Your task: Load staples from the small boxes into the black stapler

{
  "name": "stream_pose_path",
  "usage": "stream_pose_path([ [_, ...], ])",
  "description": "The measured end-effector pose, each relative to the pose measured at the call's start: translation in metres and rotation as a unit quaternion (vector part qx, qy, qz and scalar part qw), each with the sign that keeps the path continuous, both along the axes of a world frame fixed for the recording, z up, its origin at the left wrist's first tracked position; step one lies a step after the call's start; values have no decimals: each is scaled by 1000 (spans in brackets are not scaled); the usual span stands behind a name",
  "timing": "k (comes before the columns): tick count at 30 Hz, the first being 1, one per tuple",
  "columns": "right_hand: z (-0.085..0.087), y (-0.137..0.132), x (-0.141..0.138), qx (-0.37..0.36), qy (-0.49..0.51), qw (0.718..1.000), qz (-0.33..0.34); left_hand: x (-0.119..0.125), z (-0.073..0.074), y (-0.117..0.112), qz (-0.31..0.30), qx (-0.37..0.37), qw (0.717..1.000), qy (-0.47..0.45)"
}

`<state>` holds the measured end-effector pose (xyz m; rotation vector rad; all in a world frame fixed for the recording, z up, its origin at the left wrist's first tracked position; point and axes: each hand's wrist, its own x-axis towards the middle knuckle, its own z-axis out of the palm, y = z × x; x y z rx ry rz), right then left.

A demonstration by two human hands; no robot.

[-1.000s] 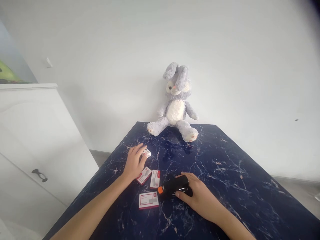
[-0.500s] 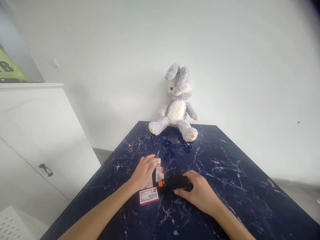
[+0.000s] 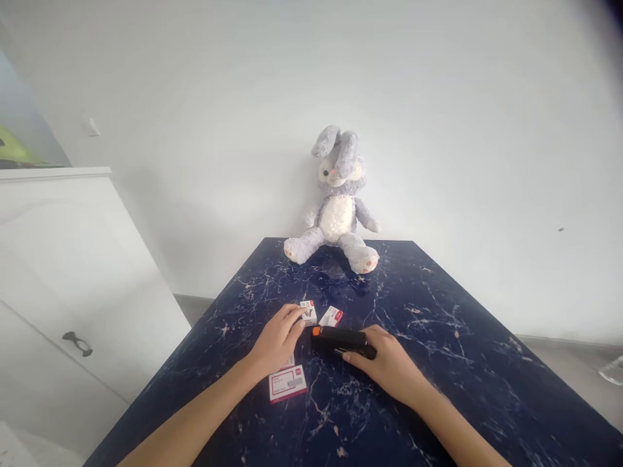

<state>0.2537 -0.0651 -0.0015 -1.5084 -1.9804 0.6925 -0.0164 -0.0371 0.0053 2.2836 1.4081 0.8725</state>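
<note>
My right hand (image 3: 387, 363) is wrapped round a black stapler with an orange tip (image 3: 341, 338) that lies on the dark blue marble table (image 3: 438, 363). My left hand (image 3: 278, 337) rests just left of the stapler, fingertips closed on a small white-and-red staple box (image 3: 308, 312). A second small box (image 3: 331, 316) lies right of it. A larger white-and-red box (image 3: 287, 383) lies below my left wrist, and another box peeks out from under the hand.
A grey and white plush rabbit (image 3: 335, 207) sits at the table's far edge against the white wall. A white cabinet with a dark handle (image 3: 76, 342) stands to the left. Floor shows beyond the right table edge.
My left hand pulled a small box from farther up the table toward the stapler. The stapler shifted slightly with my right hand still on it. One box now lies right of the held one.
</note>
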Motion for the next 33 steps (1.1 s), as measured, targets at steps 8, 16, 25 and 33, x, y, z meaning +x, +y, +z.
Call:
stream_pose_path([
  [8,16,-14,-8,-6,8,997,72,-2,1,1,6,2,996,-87],
  [16,-2,40,-5,131,-23,986,96,-38,42,-5,-209,-156,963,67],
  [25,-7,43,-18,188,-89,977,38,-48,44,-4,-166,-198,963,81],
  [33,-2,1,-5,96,48,994,-11,-43,22,-3,-127,-30,990,53],
])
